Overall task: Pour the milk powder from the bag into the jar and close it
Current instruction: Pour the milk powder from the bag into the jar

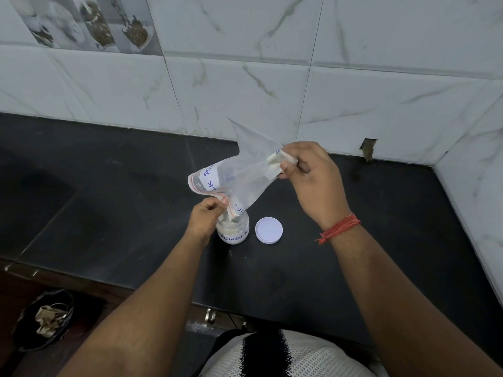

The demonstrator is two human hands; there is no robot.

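Observation:
A clear zip bag (pixel 239 172) with a white label is tipped mouth-down over a small glass jar (pixel 233 232) labelled POWDER. The jar stands open on the black counter and holds cream-coloured powder. My left hand (pixel 205 217) pinches the bag's mouth right at the jar's rim. My right hand (pixel 313 175) grips the bag's raised bottom end, above and to the right of the jar. The bag looks nearly empty, with a little powder bunched near my right fingers. The white lid (pixel 269 229) lies flat on the counter just right of the jar.
The black counter (pixel 109 213) meets a tiled wall at the back and right. Its front edge runs below my arms. A dark bin (pixel 46 319) with crumpled waste sits on the floor at lower left.

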